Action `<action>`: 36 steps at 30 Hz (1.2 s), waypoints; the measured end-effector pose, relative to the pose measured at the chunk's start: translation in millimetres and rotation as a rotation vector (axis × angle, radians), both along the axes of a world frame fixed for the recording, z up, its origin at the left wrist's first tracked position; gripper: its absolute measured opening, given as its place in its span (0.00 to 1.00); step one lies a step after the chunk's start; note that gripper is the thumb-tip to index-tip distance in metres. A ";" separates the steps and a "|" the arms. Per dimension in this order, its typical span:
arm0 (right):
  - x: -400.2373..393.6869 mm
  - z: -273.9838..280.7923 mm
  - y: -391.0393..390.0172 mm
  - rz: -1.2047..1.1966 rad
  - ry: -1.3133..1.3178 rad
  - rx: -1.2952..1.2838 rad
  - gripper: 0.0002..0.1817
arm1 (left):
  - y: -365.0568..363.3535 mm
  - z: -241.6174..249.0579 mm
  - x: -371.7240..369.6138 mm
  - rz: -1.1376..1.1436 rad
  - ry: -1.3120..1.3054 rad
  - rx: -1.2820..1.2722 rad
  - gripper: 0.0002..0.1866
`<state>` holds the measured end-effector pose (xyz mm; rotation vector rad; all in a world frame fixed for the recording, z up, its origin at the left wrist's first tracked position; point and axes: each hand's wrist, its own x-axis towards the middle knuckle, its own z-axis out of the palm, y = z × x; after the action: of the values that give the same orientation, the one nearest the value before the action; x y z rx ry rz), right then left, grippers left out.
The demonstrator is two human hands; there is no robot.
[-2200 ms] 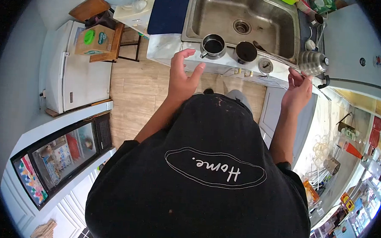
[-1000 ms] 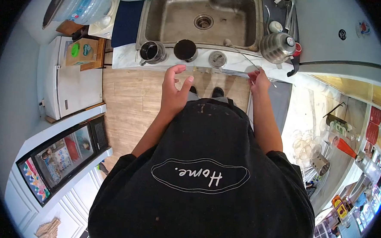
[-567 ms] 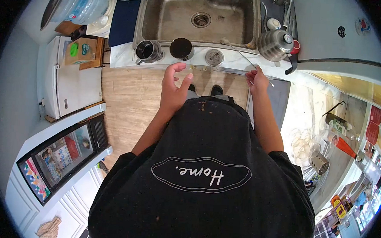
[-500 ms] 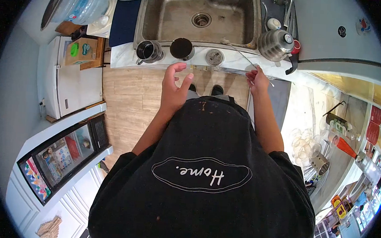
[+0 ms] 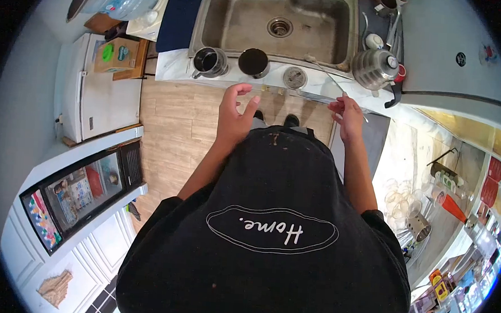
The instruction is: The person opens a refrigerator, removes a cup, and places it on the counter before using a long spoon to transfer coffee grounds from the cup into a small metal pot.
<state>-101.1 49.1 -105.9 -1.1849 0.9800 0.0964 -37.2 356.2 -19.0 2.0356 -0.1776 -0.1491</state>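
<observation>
My left hand (image 5: 235, 119) hangs in front of the counter edge with its fingers curved and thumb apart, holding nothing. It is just below a black cup (image 5: 253, 63). My right hand (image 5: 348, 116) has its fingers closed round a long thin stick-like tool (image 5: 331, 78), whose pale tip rests at the sink's rim. Left of the black cup, a glass pitcher (image 5: 210, 62) holds dark liquid. A small round dish or lid (image 5: 295, 78) with greyish contents lies between the cup and the tool. The steel gooseneck kettle (image 5: 375, 69) stands right of the tool.
Beyond the counter strip (image 5: 176, 68) is a steel sink (image 5: 246, 29). A dark blue mat (image 5: 176, 22) lies left of it, and a tray with utensils (image 5: 394, 28) is at its right. A white fridge (image 5: 106, 106) is at left, and a cluttered side counter (image 5: 395, 147) at right.
The view has shifted, so the counter items appear further right. The tool in my right hand has tilted slightly, with its near end lower. My left hand keeps about the same pose.
</observation>
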 end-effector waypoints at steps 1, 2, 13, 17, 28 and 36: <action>4.5 7.6 5.5 0.045 -0.016 -0.050 0.18 | 2.2 -0.4 -1.6 0.003 0.002 0.012 0.20; 10.4 12.6 11.8 0.086 -0.087 -0.096 0.18 | 4.1 -0.8 -3.4 0.006 0.004 0.023 0.20; 86.1 51.0 93.2 0.644 -0.698 -0.886 0.27 | 26.8 -2.9 -25.6 0.168 0.047 0.074 0.20; 110.2 50.0 111.9 0.799 -0.770 -0.989 0.39 | 35.4 -2.6 -40.4 0.233 0.075 0.087 0.20; 146.1 24.1 142.4 0.893 -0.830 -1.159 0.51 | 53.1 -15.2 -64.8 0.372 0.079 0.086 0.20; 147.3 27.7 140.3 0.964 -0.737 -1.068 0.51 | 77.5 -13.2 -57.2 0.433 0.094 0.025 0.18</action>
<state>46.2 189.3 -78.2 -2.3592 -0.3610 -0.1248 -94.3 433.8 -32.1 2.0376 0.3247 0.0258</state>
